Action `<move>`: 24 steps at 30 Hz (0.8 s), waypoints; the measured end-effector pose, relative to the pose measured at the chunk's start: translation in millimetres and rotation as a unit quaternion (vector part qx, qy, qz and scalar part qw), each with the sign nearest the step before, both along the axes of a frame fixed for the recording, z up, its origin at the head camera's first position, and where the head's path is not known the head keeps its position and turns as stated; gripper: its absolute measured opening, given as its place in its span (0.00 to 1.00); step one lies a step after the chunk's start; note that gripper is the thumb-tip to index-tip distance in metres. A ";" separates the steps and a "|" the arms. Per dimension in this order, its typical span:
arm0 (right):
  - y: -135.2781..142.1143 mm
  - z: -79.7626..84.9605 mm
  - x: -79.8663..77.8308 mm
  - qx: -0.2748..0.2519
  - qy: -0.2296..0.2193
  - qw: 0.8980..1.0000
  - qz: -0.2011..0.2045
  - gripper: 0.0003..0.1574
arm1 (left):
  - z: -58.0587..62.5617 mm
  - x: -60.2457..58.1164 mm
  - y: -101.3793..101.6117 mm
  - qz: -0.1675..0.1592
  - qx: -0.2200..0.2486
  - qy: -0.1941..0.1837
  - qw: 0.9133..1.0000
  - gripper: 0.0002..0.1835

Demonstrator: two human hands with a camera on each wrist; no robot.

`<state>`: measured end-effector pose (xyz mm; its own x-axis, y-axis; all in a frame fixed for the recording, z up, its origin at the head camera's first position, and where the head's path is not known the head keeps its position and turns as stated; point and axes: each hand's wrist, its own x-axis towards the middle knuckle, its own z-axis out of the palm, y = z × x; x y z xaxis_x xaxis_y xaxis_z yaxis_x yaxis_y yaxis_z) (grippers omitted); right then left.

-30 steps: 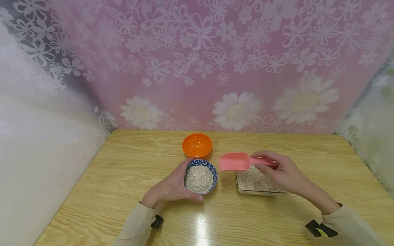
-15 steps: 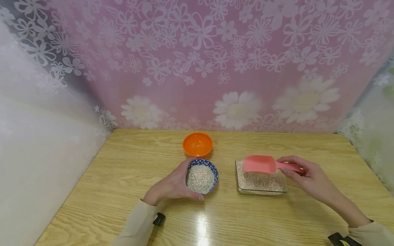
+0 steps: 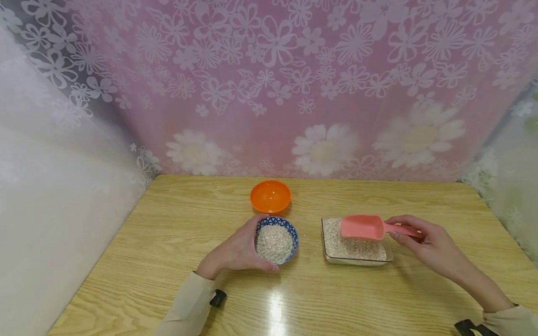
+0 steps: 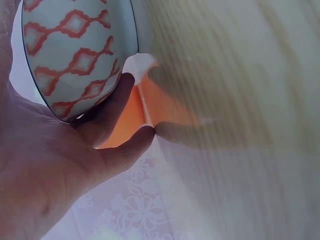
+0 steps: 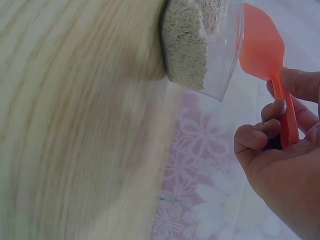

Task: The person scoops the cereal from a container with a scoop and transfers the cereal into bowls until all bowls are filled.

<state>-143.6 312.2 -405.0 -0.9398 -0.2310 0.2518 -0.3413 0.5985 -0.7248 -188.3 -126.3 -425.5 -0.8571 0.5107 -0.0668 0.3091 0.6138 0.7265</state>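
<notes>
My right hand [image 3: 433, 245] grips pink scoop [image 3: 362, 227], which hangs over clear container [image 3: 357, 262] of pale flakes [image 3: 273, 243], right on wooden table [image 3: 189, 210]. My left hand [image 3: 237, 247] curls round left side of patterned bowl [image 3: 293, 233], flakes inside. Orange bowl [image 3: 270, 196] just beyond, far side. Floral curtain [image 3: 260, 116] behind.

Tub [image 3: 356, 262]: clear, smooth, glass or plastic unclear | scoop [image 3: 362, 227], over tub: smooth plastic | flakes [image 3: 335, 245], in tub: rough, matt | patterned bowl [image 4: 75, 55], left of tub: glossy, ceramic-looking | orange bowl [image 3: 270, 197], behind-left of tub: glossy, plastic-looking | table [image 3: 180, 210], under tub: smooth, wood-grained, shiny
</notes>
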 end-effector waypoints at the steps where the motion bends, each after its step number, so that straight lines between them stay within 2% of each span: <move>1: -0.1 -0.1 0.1 0.004 0.000 1.000 -0.001 0.17 | -0.1 0.0 -0.2 0.000 0.002 0.002 1.000 0.70; 7: -0.1 -2.5 2.2 0.030 -0.007 1.000 -0.005 0.17 | -2.7 0.6 -5.4 0.003 0.013 0.014 1.000 0.69; 15: 0.4 -4.5 3.8 0.030 -0.003 1.000 -0.007 0.16 | -1.2 0.2 -27.5 0.042 0.007 0.006 0.999 0.69; 19: 0.0 -6.2 4.2 0.030 0.001 1.000 -0.008 0.16 | 3.4 -4.9 -42.7 0.062 0.007 0.005 0.998 0.68; 24: -0.2 -7.9 3.9 0.027 -0.005 1.000 -0.009 0.16 | 8.2 -17.2 -64.5 0.090 -0.011 0.017 0.996 0.67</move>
<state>-139.6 312.0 -413.0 -0.9463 -0.2275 0.2297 -0.3231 0.6420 -0.6953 -205.5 -190.8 -417.3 -0.9368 0.3468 -0.0466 0.2158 0.6773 0.7033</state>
